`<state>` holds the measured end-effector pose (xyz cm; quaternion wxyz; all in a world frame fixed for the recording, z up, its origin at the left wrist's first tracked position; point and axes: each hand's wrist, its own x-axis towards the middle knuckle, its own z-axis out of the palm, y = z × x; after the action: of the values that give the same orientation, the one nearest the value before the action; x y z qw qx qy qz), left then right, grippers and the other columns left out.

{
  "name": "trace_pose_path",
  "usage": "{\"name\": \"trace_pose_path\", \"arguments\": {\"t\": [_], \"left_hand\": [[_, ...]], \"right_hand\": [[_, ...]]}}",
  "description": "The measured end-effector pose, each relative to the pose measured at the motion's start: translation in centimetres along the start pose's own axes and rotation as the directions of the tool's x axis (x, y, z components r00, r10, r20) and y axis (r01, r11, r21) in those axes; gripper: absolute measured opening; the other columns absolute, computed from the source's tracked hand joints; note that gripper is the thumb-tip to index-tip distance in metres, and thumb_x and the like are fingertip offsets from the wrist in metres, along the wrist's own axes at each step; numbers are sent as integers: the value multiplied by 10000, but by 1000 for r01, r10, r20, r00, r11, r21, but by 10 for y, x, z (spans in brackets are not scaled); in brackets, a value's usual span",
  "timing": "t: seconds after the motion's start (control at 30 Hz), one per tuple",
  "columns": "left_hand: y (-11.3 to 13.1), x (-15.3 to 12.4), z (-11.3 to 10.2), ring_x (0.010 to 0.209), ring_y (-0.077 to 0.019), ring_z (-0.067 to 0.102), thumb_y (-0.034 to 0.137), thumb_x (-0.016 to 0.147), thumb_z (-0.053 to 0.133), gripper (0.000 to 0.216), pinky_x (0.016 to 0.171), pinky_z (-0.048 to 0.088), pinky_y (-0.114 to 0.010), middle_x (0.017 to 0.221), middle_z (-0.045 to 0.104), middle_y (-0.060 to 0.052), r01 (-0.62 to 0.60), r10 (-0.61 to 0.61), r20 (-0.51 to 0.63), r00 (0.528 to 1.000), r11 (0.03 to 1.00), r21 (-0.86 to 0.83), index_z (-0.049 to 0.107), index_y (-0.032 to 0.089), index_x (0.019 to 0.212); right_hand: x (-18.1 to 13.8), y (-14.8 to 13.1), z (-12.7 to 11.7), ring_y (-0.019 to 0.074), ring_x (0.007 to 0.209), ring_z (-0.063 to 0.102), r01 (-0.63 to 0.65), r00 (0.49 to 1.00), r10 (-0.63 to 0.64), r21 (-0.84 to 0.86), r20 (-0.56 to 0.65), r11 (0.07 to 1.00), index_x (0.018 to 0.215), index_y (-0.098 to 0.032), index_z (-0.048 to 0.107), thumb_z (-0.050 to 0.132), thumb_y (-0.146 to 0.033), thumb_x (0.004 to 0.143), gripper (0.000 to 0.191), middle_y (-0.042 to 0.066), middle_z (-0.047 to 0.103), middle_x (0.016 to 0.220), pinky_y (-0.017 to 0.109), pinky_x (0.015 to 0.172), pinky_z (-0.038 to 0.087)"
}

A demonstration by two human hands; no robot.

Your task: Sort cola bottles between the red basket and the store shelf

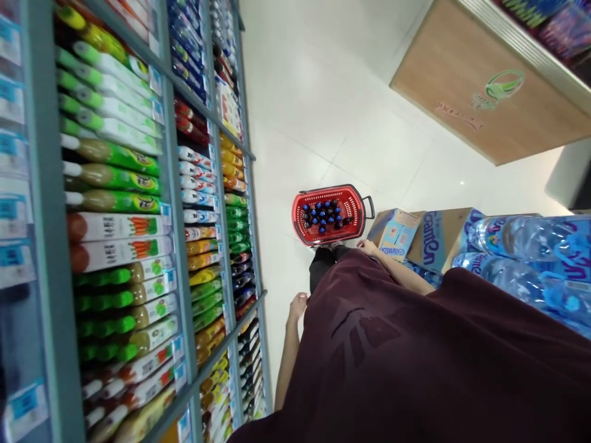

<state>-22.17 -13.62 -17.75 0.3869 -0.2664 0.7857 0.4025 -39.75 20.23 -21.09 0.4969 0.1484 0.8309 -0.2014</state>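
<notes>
Dark maroon cloth of the person's shirt (415, 357) fills the near view, and from under it both arms hang loose — the left hand (298, 304) dangles empty with fingers relaxed beside the tall shelf of drink bottles (115, 203), the right hand (369, 247) rests, also holding nothing, just by the opened cardboard carton (406, 237). Ahead on the pale tiled floor (323, 111) sits a red plastic shopping basket (355, 209), black handle folded flat, dark blue-capped bottles (324, 215) standing upright inside so none tip. Shrink-wrapped packs of water bottles (530, 258) lie stacked at the right, near the carton.
</notes>
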Motion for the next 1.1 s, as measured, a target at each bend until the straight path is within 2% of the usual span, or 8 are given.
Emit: {"name": "trace_pose_path", "arguments": {"t": [0.1,0.23,0.37,0.47,0.63,0.77,0.9,1.1], "left_hand": [[9,53,-46,823,-161,685,344,1044,637,244,768,612,-334,989,692,-53,64,-64,-25,998,998,-20,661,119,1137],[35,113,-95,903,-180,697,363,1061,602,271,839,606,-365,1053,702,-69,79,-81,-76,994,996,-36,654,123,1178],[60,142,-103,1015,-210,692,443,1047,615,350,907,595,-406,1172,694,-97,164,-161,-61,985,986,36,661,133,1201],[74,137,-61,1103,-244,674,460,1048,604,385,985,562,-463,1232,680,-114,296,-297,-13,955,945,138,656,130,1239],[98,108,78,1152,-272,674,523,1019,627,494,1040,534,-499,1272,680,-145,458,-504,142,852,849,264,636,126,1314],[105,103,165,1283,-380,623,624,999,570,875,1068,497,-492,1378,594,-310,496,-563,201,801,814,303,368,-12,1564],[104,112,202,1355,-469,537,595,915,668,1073,1058,476,-529,1440,489,-390,497,-575,207,791,802,330,196,-74,1609],[94,131,236,1329,-453,519,569,821,758,1128,993,507,-510,1438,475,-326,485,-567,204,798,806,340,202,-14,1611]], "right_hand": [[9,-6,3,184,1135,665,2,1000,-2,9,4,1000,1214,-128,663,638,-404,1003,349,92,675,1224,403,1023,588],[28,-7,2,198,1178,654,-4,1000,4,0,9,1000,1222,-129,663,634,-397,1005,347,92,668,1255,421,1054,575],[47,-10,-4,213,1224,636,-10,1000,11,-30,16,999,1288,-133,635,632,-396,1005,386,104,644,1312,444,1078,562],[65,-15,-11,217,1237,627,-19,1000,21,-83,21,996,1329,-142,613,631,-403,1005,416,113,624,1346,450,1080,561],[123,-13,-29,207,1208,639,-26,999,34,-223,31,975,1322,-140,615,626,-405,1007,412,111,637,1317,434,1064,567],[193,-2,-46,215,1219,635,-7,1000,15,-351,20,936,1396,-139,566,609,-421,1014,476,125,619,1350,439,1074,558],[263,1,-55,228,1256,617,25,1000,-17,-485,20,874,1469,-146,504,587,-416,1024,528,142,577,1417,452,1100,541],[342,4,-31,248,1294,587,129,991,-71,-660,114,740,1520,-165,453,556,-394,1037,545,151,514,1490,482,1130,511]]}}
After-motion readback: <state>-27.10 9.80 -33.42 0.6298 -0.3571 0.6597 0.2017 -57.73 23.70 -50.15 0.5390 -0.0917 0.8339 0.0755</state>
